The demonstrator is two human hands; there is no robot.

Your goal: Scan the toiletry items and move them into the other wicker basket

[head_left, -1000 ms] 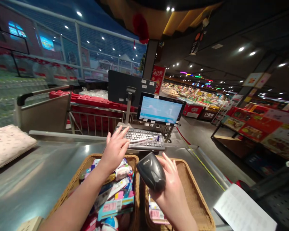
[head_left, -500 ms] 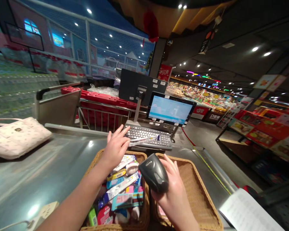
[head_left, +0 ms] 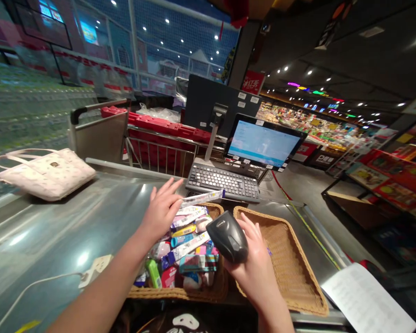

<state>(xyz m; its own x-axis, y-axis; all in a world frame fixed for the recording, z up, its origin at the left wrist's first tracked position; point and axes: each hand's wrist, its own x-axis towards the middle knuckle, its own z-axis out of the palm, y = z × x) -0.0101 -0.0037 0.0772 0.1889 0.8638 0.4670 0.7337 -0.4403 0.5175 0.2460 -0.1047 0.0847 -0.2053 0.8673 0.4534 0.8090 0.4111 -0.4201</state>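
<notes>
A slim white packet [head_left: 204,198] with a dark blue end is held at the thumb side of my left hand [head_left: 162,208]. The other fingers of that hand stretch out beside the keyboard [head_left: 225,180]. In my right hand [head_left: 254,252] is a black handheld barcode scanner [head_left: 228,237], its head tilted up and left. Under both hands stands a wicker basket [head_left: 180,293] full of small colourful packaged goods, among them more slim white packets [head_left: 191,246]. A second wicker basket [head_left: 287,259] is right of the scanner; my right hand covers part of its inside.
Behind the keyboard stand a lit screen [head_left: 265,142] and a dark monitor back [head_left: 215,104]. A pale handbag [head_left: 52,173] and a power strip [head_left: 96,270] with a cord lie on the metal counter [head_left: 125,203]. Paper sheets [head_left: 369,296] lie at the right.
The view has shifted, so the counter items appear farther right. My left hand has drawn back left from the keyboard with the packet. The scanner remains in my right hand.
</notes>
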